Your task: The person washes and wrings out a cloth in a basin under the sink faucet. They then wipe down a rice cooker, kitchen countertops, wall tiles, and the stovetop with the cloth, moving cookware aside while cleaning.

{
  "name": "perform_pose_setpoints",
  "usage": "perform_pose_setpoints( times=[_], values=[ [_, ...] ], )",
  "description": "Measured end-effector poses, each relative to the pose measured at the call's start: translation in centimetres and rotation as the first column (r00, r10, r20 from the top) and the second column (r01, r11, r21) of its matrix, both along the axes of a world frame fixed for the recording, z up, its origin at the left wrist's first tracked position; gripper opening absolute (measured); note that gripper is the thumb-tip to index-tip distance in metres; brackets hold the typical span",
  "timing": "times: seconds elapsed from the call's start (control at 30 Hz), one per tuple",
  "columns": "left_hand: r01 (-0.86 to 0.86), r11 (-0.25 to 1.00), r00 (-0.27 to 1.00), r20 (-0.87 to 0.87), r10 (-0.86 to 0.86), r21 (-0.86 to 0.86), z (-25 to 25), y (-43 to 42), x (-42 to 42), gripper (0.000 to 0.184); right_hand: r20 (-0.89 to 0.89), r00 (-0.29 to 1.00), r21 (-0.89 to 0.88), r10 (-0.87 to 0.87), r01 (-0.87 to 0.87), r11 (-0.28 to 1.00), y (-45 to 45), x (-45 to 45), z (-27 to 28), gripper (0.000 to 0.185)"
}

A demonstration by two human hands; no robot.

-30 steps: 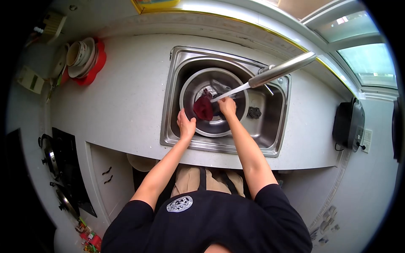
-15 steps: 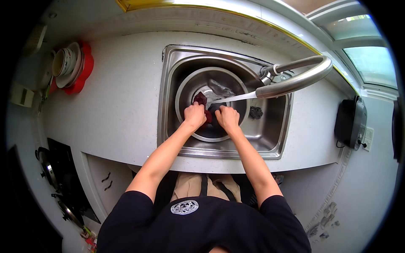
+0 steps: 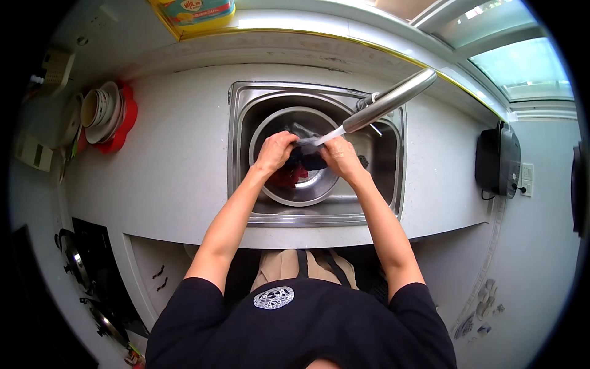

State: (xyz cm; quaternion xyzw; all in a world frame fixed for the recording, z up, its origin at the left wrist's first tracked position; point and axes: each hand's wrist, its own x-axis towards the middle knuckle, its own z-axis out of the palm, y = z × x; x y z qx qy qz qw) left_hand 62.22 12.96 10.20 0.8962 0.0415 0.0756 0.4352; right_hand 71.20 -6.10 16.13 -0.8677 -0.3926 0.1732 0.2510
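Dark cloth is stretched between your two hands at the centre of the frame, over the bowl. Your left hand has its grip clamped on one edge of it, fingers together; your right hand is closed on the other edge, beside the stream of water.

You have a printed label on the yellow container at the upper left, but its writing is too small to read. Lettering around the white emblem on your shirt is also unreadable.

Half a second ago both your hands were lower in the bowl, the left one at the red cloth; now they are raised to the water, and the red cloth lies loose below them.

Your right wrist partly hides the scourer in the sink, and the tap slants in from the upper right. Stacked dishes and a red tray sit on the surface at the left; a black appliance stands at the right edge.
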Motion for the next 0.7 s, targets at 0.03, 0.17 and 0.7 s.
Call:
perform_pose_setpoints(
  times=[0.03,0.17,0.7],
  values=[
    [0.012,0.999,0.999,0.039,-0.014,0.042,0.1,0.5,0.0,0.020,0.056,0.998,0.126,-0.035,0.028,0.992,-0.4,-0.4,1.1,0.022],
    [0.038,0.999,0.994,0.104,-0.041,0.028,2.3,0.2,0.3,0.017,0.098,0.991,0.074,-0.088,0.081,0.994,-2.5,-0.8,0.6,0.016],
    [0.077,0.887,0.984,-0.111,-0.143,-0.455,5.9,-1.9,1.9,0.022,0.032,0.938,0.127,-0.344,0.337,0.933,-5.9,-2.2,1.3,0.018]
  ],
)
